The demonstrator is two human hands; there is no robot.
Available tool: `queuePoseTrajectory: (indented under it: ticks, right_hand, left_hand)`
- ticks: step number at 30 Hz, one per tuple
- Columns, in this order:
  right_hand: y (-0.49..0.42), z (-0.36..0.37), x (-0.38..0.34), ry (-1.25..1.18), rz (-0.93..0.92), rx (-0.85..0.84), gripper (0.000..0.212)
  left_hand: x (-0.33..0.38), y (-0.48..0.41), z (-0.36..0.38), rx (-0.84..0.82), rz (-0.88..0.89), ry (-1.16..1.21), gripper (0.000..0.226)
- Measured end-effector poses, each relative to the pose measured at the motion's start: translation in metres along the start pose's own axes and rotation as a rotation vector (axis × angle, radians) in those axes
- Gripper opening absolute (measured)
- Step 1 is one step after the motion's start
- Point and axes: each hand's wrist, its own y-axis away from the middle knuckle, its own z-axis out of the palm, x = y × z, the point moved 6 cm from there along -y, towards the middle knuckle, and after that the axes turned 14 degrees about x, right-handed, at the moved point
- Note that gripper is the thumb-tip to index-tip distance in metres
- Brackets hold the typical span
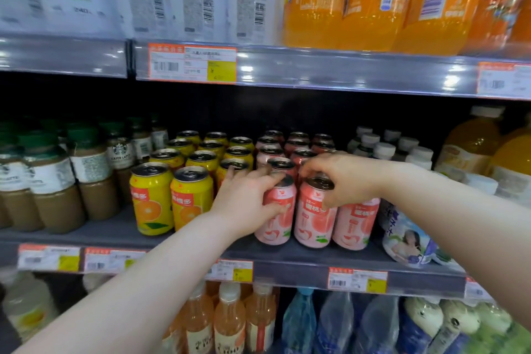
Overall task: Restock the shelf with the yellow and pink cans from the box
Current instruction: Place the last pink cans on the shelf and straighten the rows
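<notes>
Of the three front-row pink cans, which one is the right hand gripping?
The middle pink metal can: the right hand curls its fingers round its silver top rim. The left hand holds the leftmost pink can.

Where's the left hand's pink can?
Head view, centre: the pink can stands in the middle shelf's front row, between yellow cans and a second pink can.

Left hand [244, 200], right hand [346, 181] grip adjacent pink cans [314, 224]
</notes>
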Motion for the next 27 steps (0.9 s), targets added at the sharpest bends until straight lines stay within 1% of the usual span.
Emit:
queuePoseTrajectory:
  ticks: [2,4,6,7,9,10,12,15,17,19,21,24,27]
  right_hand:
    - [-0.002,-0.007,-0.005,-0.023,0.014,0.023,0.057]
    - [-0.007,-0.017,-0.017,-0.075,-0.006,0.118,0.04]
    - [-0.016,-0.025,-0.031,-0.077,-0.036,0.22,0.03]
    - [-0.02,-0.025,-0.039,-0.076,-0.047,0.248,0.028]
    - [-0.032,-0.022,-0.055,-0.076,-0.062,0.262,0.027]
    - [-0.039,-0.019,-0.063,-0.073,-0.068,0.26,0.029]
    - [-0.055,-0.01,-0.077,-0.059,-0.067,0.232,0.04]
    - [-0.079,0.007,-0.095,0.008,-0.037,0.156,0.065]
    - [-0.091,0.017,-0.101,0.041,-0.003,0.123,0.075]
    - [-0.099,0.026,-0.102,0.054,0.017,0.087,0.08]
    - [-0.102,0.032,-0.1,0.047,0.029,0.065,0.081]
    - [-0.102,0.031,-0.096,-0.013,0.066,0.053,0.081]
    - [-0.099,0.026,-0.095,-0.032,0.047,-0.022,0.08]
  left_hand:
    - [-0.005,0.003,-0.011,0.053,0.0,-0.014,0.072]
    - [-0.019,0.007,-0.031,0.166,-0.026,0.001,0.069]
    - [-0.042,0.011,-0.054,0.249,-0.05,-0.039,0.067]
    - [-0.057,0.013,-0.064,0.244,-0.073,-0.088,0.071]
    - [-0.091,0.018,-0.076,0.154,-0.148,-0.211,0.084]
    - [-0.106,0.021,-0.08,0.095,-0.186,-0.254,0.09]
    - [-0.124,0.027,-0.079,-0.009,-0.207,-0.253,0.096]
    - [-0.128,0.03,-0.07,-0.122,-0.142,-0.166,0.091]
    - [-0.125,0.029,-0.063,-0.164,-0.103,-0.159,0.086]
    - [-0.123,0.028,-0.059,-0.154,-0.058,-0.206,0.079]
    - [-0.123,0.028,-0.058,-0.109,-0.031,-0.233,0.073]
    - [-0.125,0.027,-0.057,-0.059,-0.026,-0.222,0.07]
    - [-0.126,0.025,-0.056,-0.046,-0.025,-0.211,0.07]
